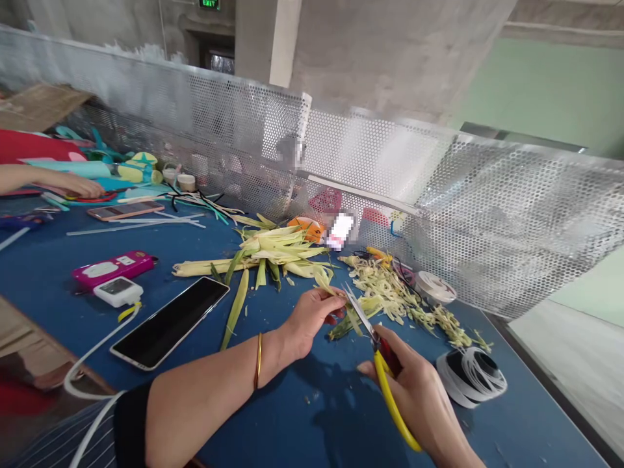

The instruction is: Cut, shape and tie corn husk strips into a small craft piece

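Observation:
My right hand (419,396) grips yellow-handled scissors (377,354), blades pointing up-left and slightly apart around a pale green leaf strip (336,290). My left hand (309,318), with a gold bangle on the wrist, pinches that strip at its left end just above the blue table (302,422). A bundle of long yellow-green leaves (266,255) lies behind my left hand. A heap of cut leaf pieces (394,292) lies behind the scissors.
A black phone (170,322), a white charger (118,290) with cable and a pink device (113,266) lie left. Coils of white band (470,376) and a tape roll (435,286) sit right. A perforated metal screen (487,208) backs the table. Another person's hand (73,186) rests far left.

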Tool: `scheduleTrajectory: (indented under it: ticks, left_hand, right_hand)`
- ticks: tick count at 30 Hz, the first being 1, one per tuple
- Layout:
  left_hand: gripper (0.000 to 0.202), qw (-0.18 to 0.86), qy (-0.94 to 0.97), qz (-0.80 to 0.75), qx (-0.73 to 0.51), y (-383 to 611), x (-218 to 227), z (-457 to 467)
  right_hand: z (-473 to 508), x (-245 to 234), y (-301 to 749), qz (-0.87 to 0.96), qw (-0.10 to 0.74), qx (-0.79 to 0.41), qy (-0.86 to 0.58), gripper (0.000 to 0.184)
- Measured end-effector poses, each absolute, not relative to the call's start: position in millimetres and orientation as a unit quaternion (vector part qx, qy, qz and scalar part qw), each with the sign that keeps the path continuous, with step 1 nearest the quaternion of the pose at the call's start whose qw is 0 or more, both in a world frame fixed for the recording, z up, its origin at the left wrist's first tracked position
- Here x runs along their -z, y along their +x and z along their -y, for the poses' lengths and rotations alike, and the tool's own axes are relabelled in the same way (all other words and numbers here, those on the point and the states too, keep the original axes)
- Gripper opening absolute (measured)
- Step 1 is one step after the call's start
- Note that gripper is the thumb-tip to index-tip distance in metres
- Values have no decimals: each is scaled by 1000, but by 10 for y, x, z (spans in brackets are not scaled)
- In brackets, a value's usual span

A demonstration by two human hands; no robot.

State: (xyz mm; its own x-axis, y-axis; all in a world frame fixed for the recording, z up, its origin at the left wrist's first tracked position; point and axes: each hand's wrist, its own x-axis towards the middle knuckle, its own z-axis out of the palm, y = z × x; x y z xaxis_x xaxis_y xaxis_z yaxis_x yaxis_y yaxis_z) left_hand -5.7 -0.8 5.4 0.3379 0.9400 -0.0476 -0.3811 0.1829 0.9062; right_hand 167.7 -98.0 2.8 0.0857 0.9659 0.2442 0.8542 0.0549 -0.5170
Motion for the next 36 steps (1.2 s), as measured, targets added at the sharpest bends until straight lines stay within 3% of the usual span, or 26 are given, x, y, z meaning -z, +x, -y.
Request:
scheduleTrajectory:
  ticks: [10, 20, 28, 36]
  left_hand:
    - [19, 700, 443, -323, -458, -63, -2, -36]
    - [12, 696, 448, -337, -448, -79, -13, -51]
    - [33, 726, 408, -320, -452, -98, -35, -69]
    - [41, 719, 374, -314, -495, -103, -64, -101]
  right_hand:
    - [975, 6, 1674, 668, 316, -193, -645, 50]
    - [983, 10, 1690, 634, 332, -246, -654, 55]
    - [999, 10, 1722, 612, 431, -205, -631, 55]
    - [1097, -16, 1551, 592, 446, -388, -547, 59]
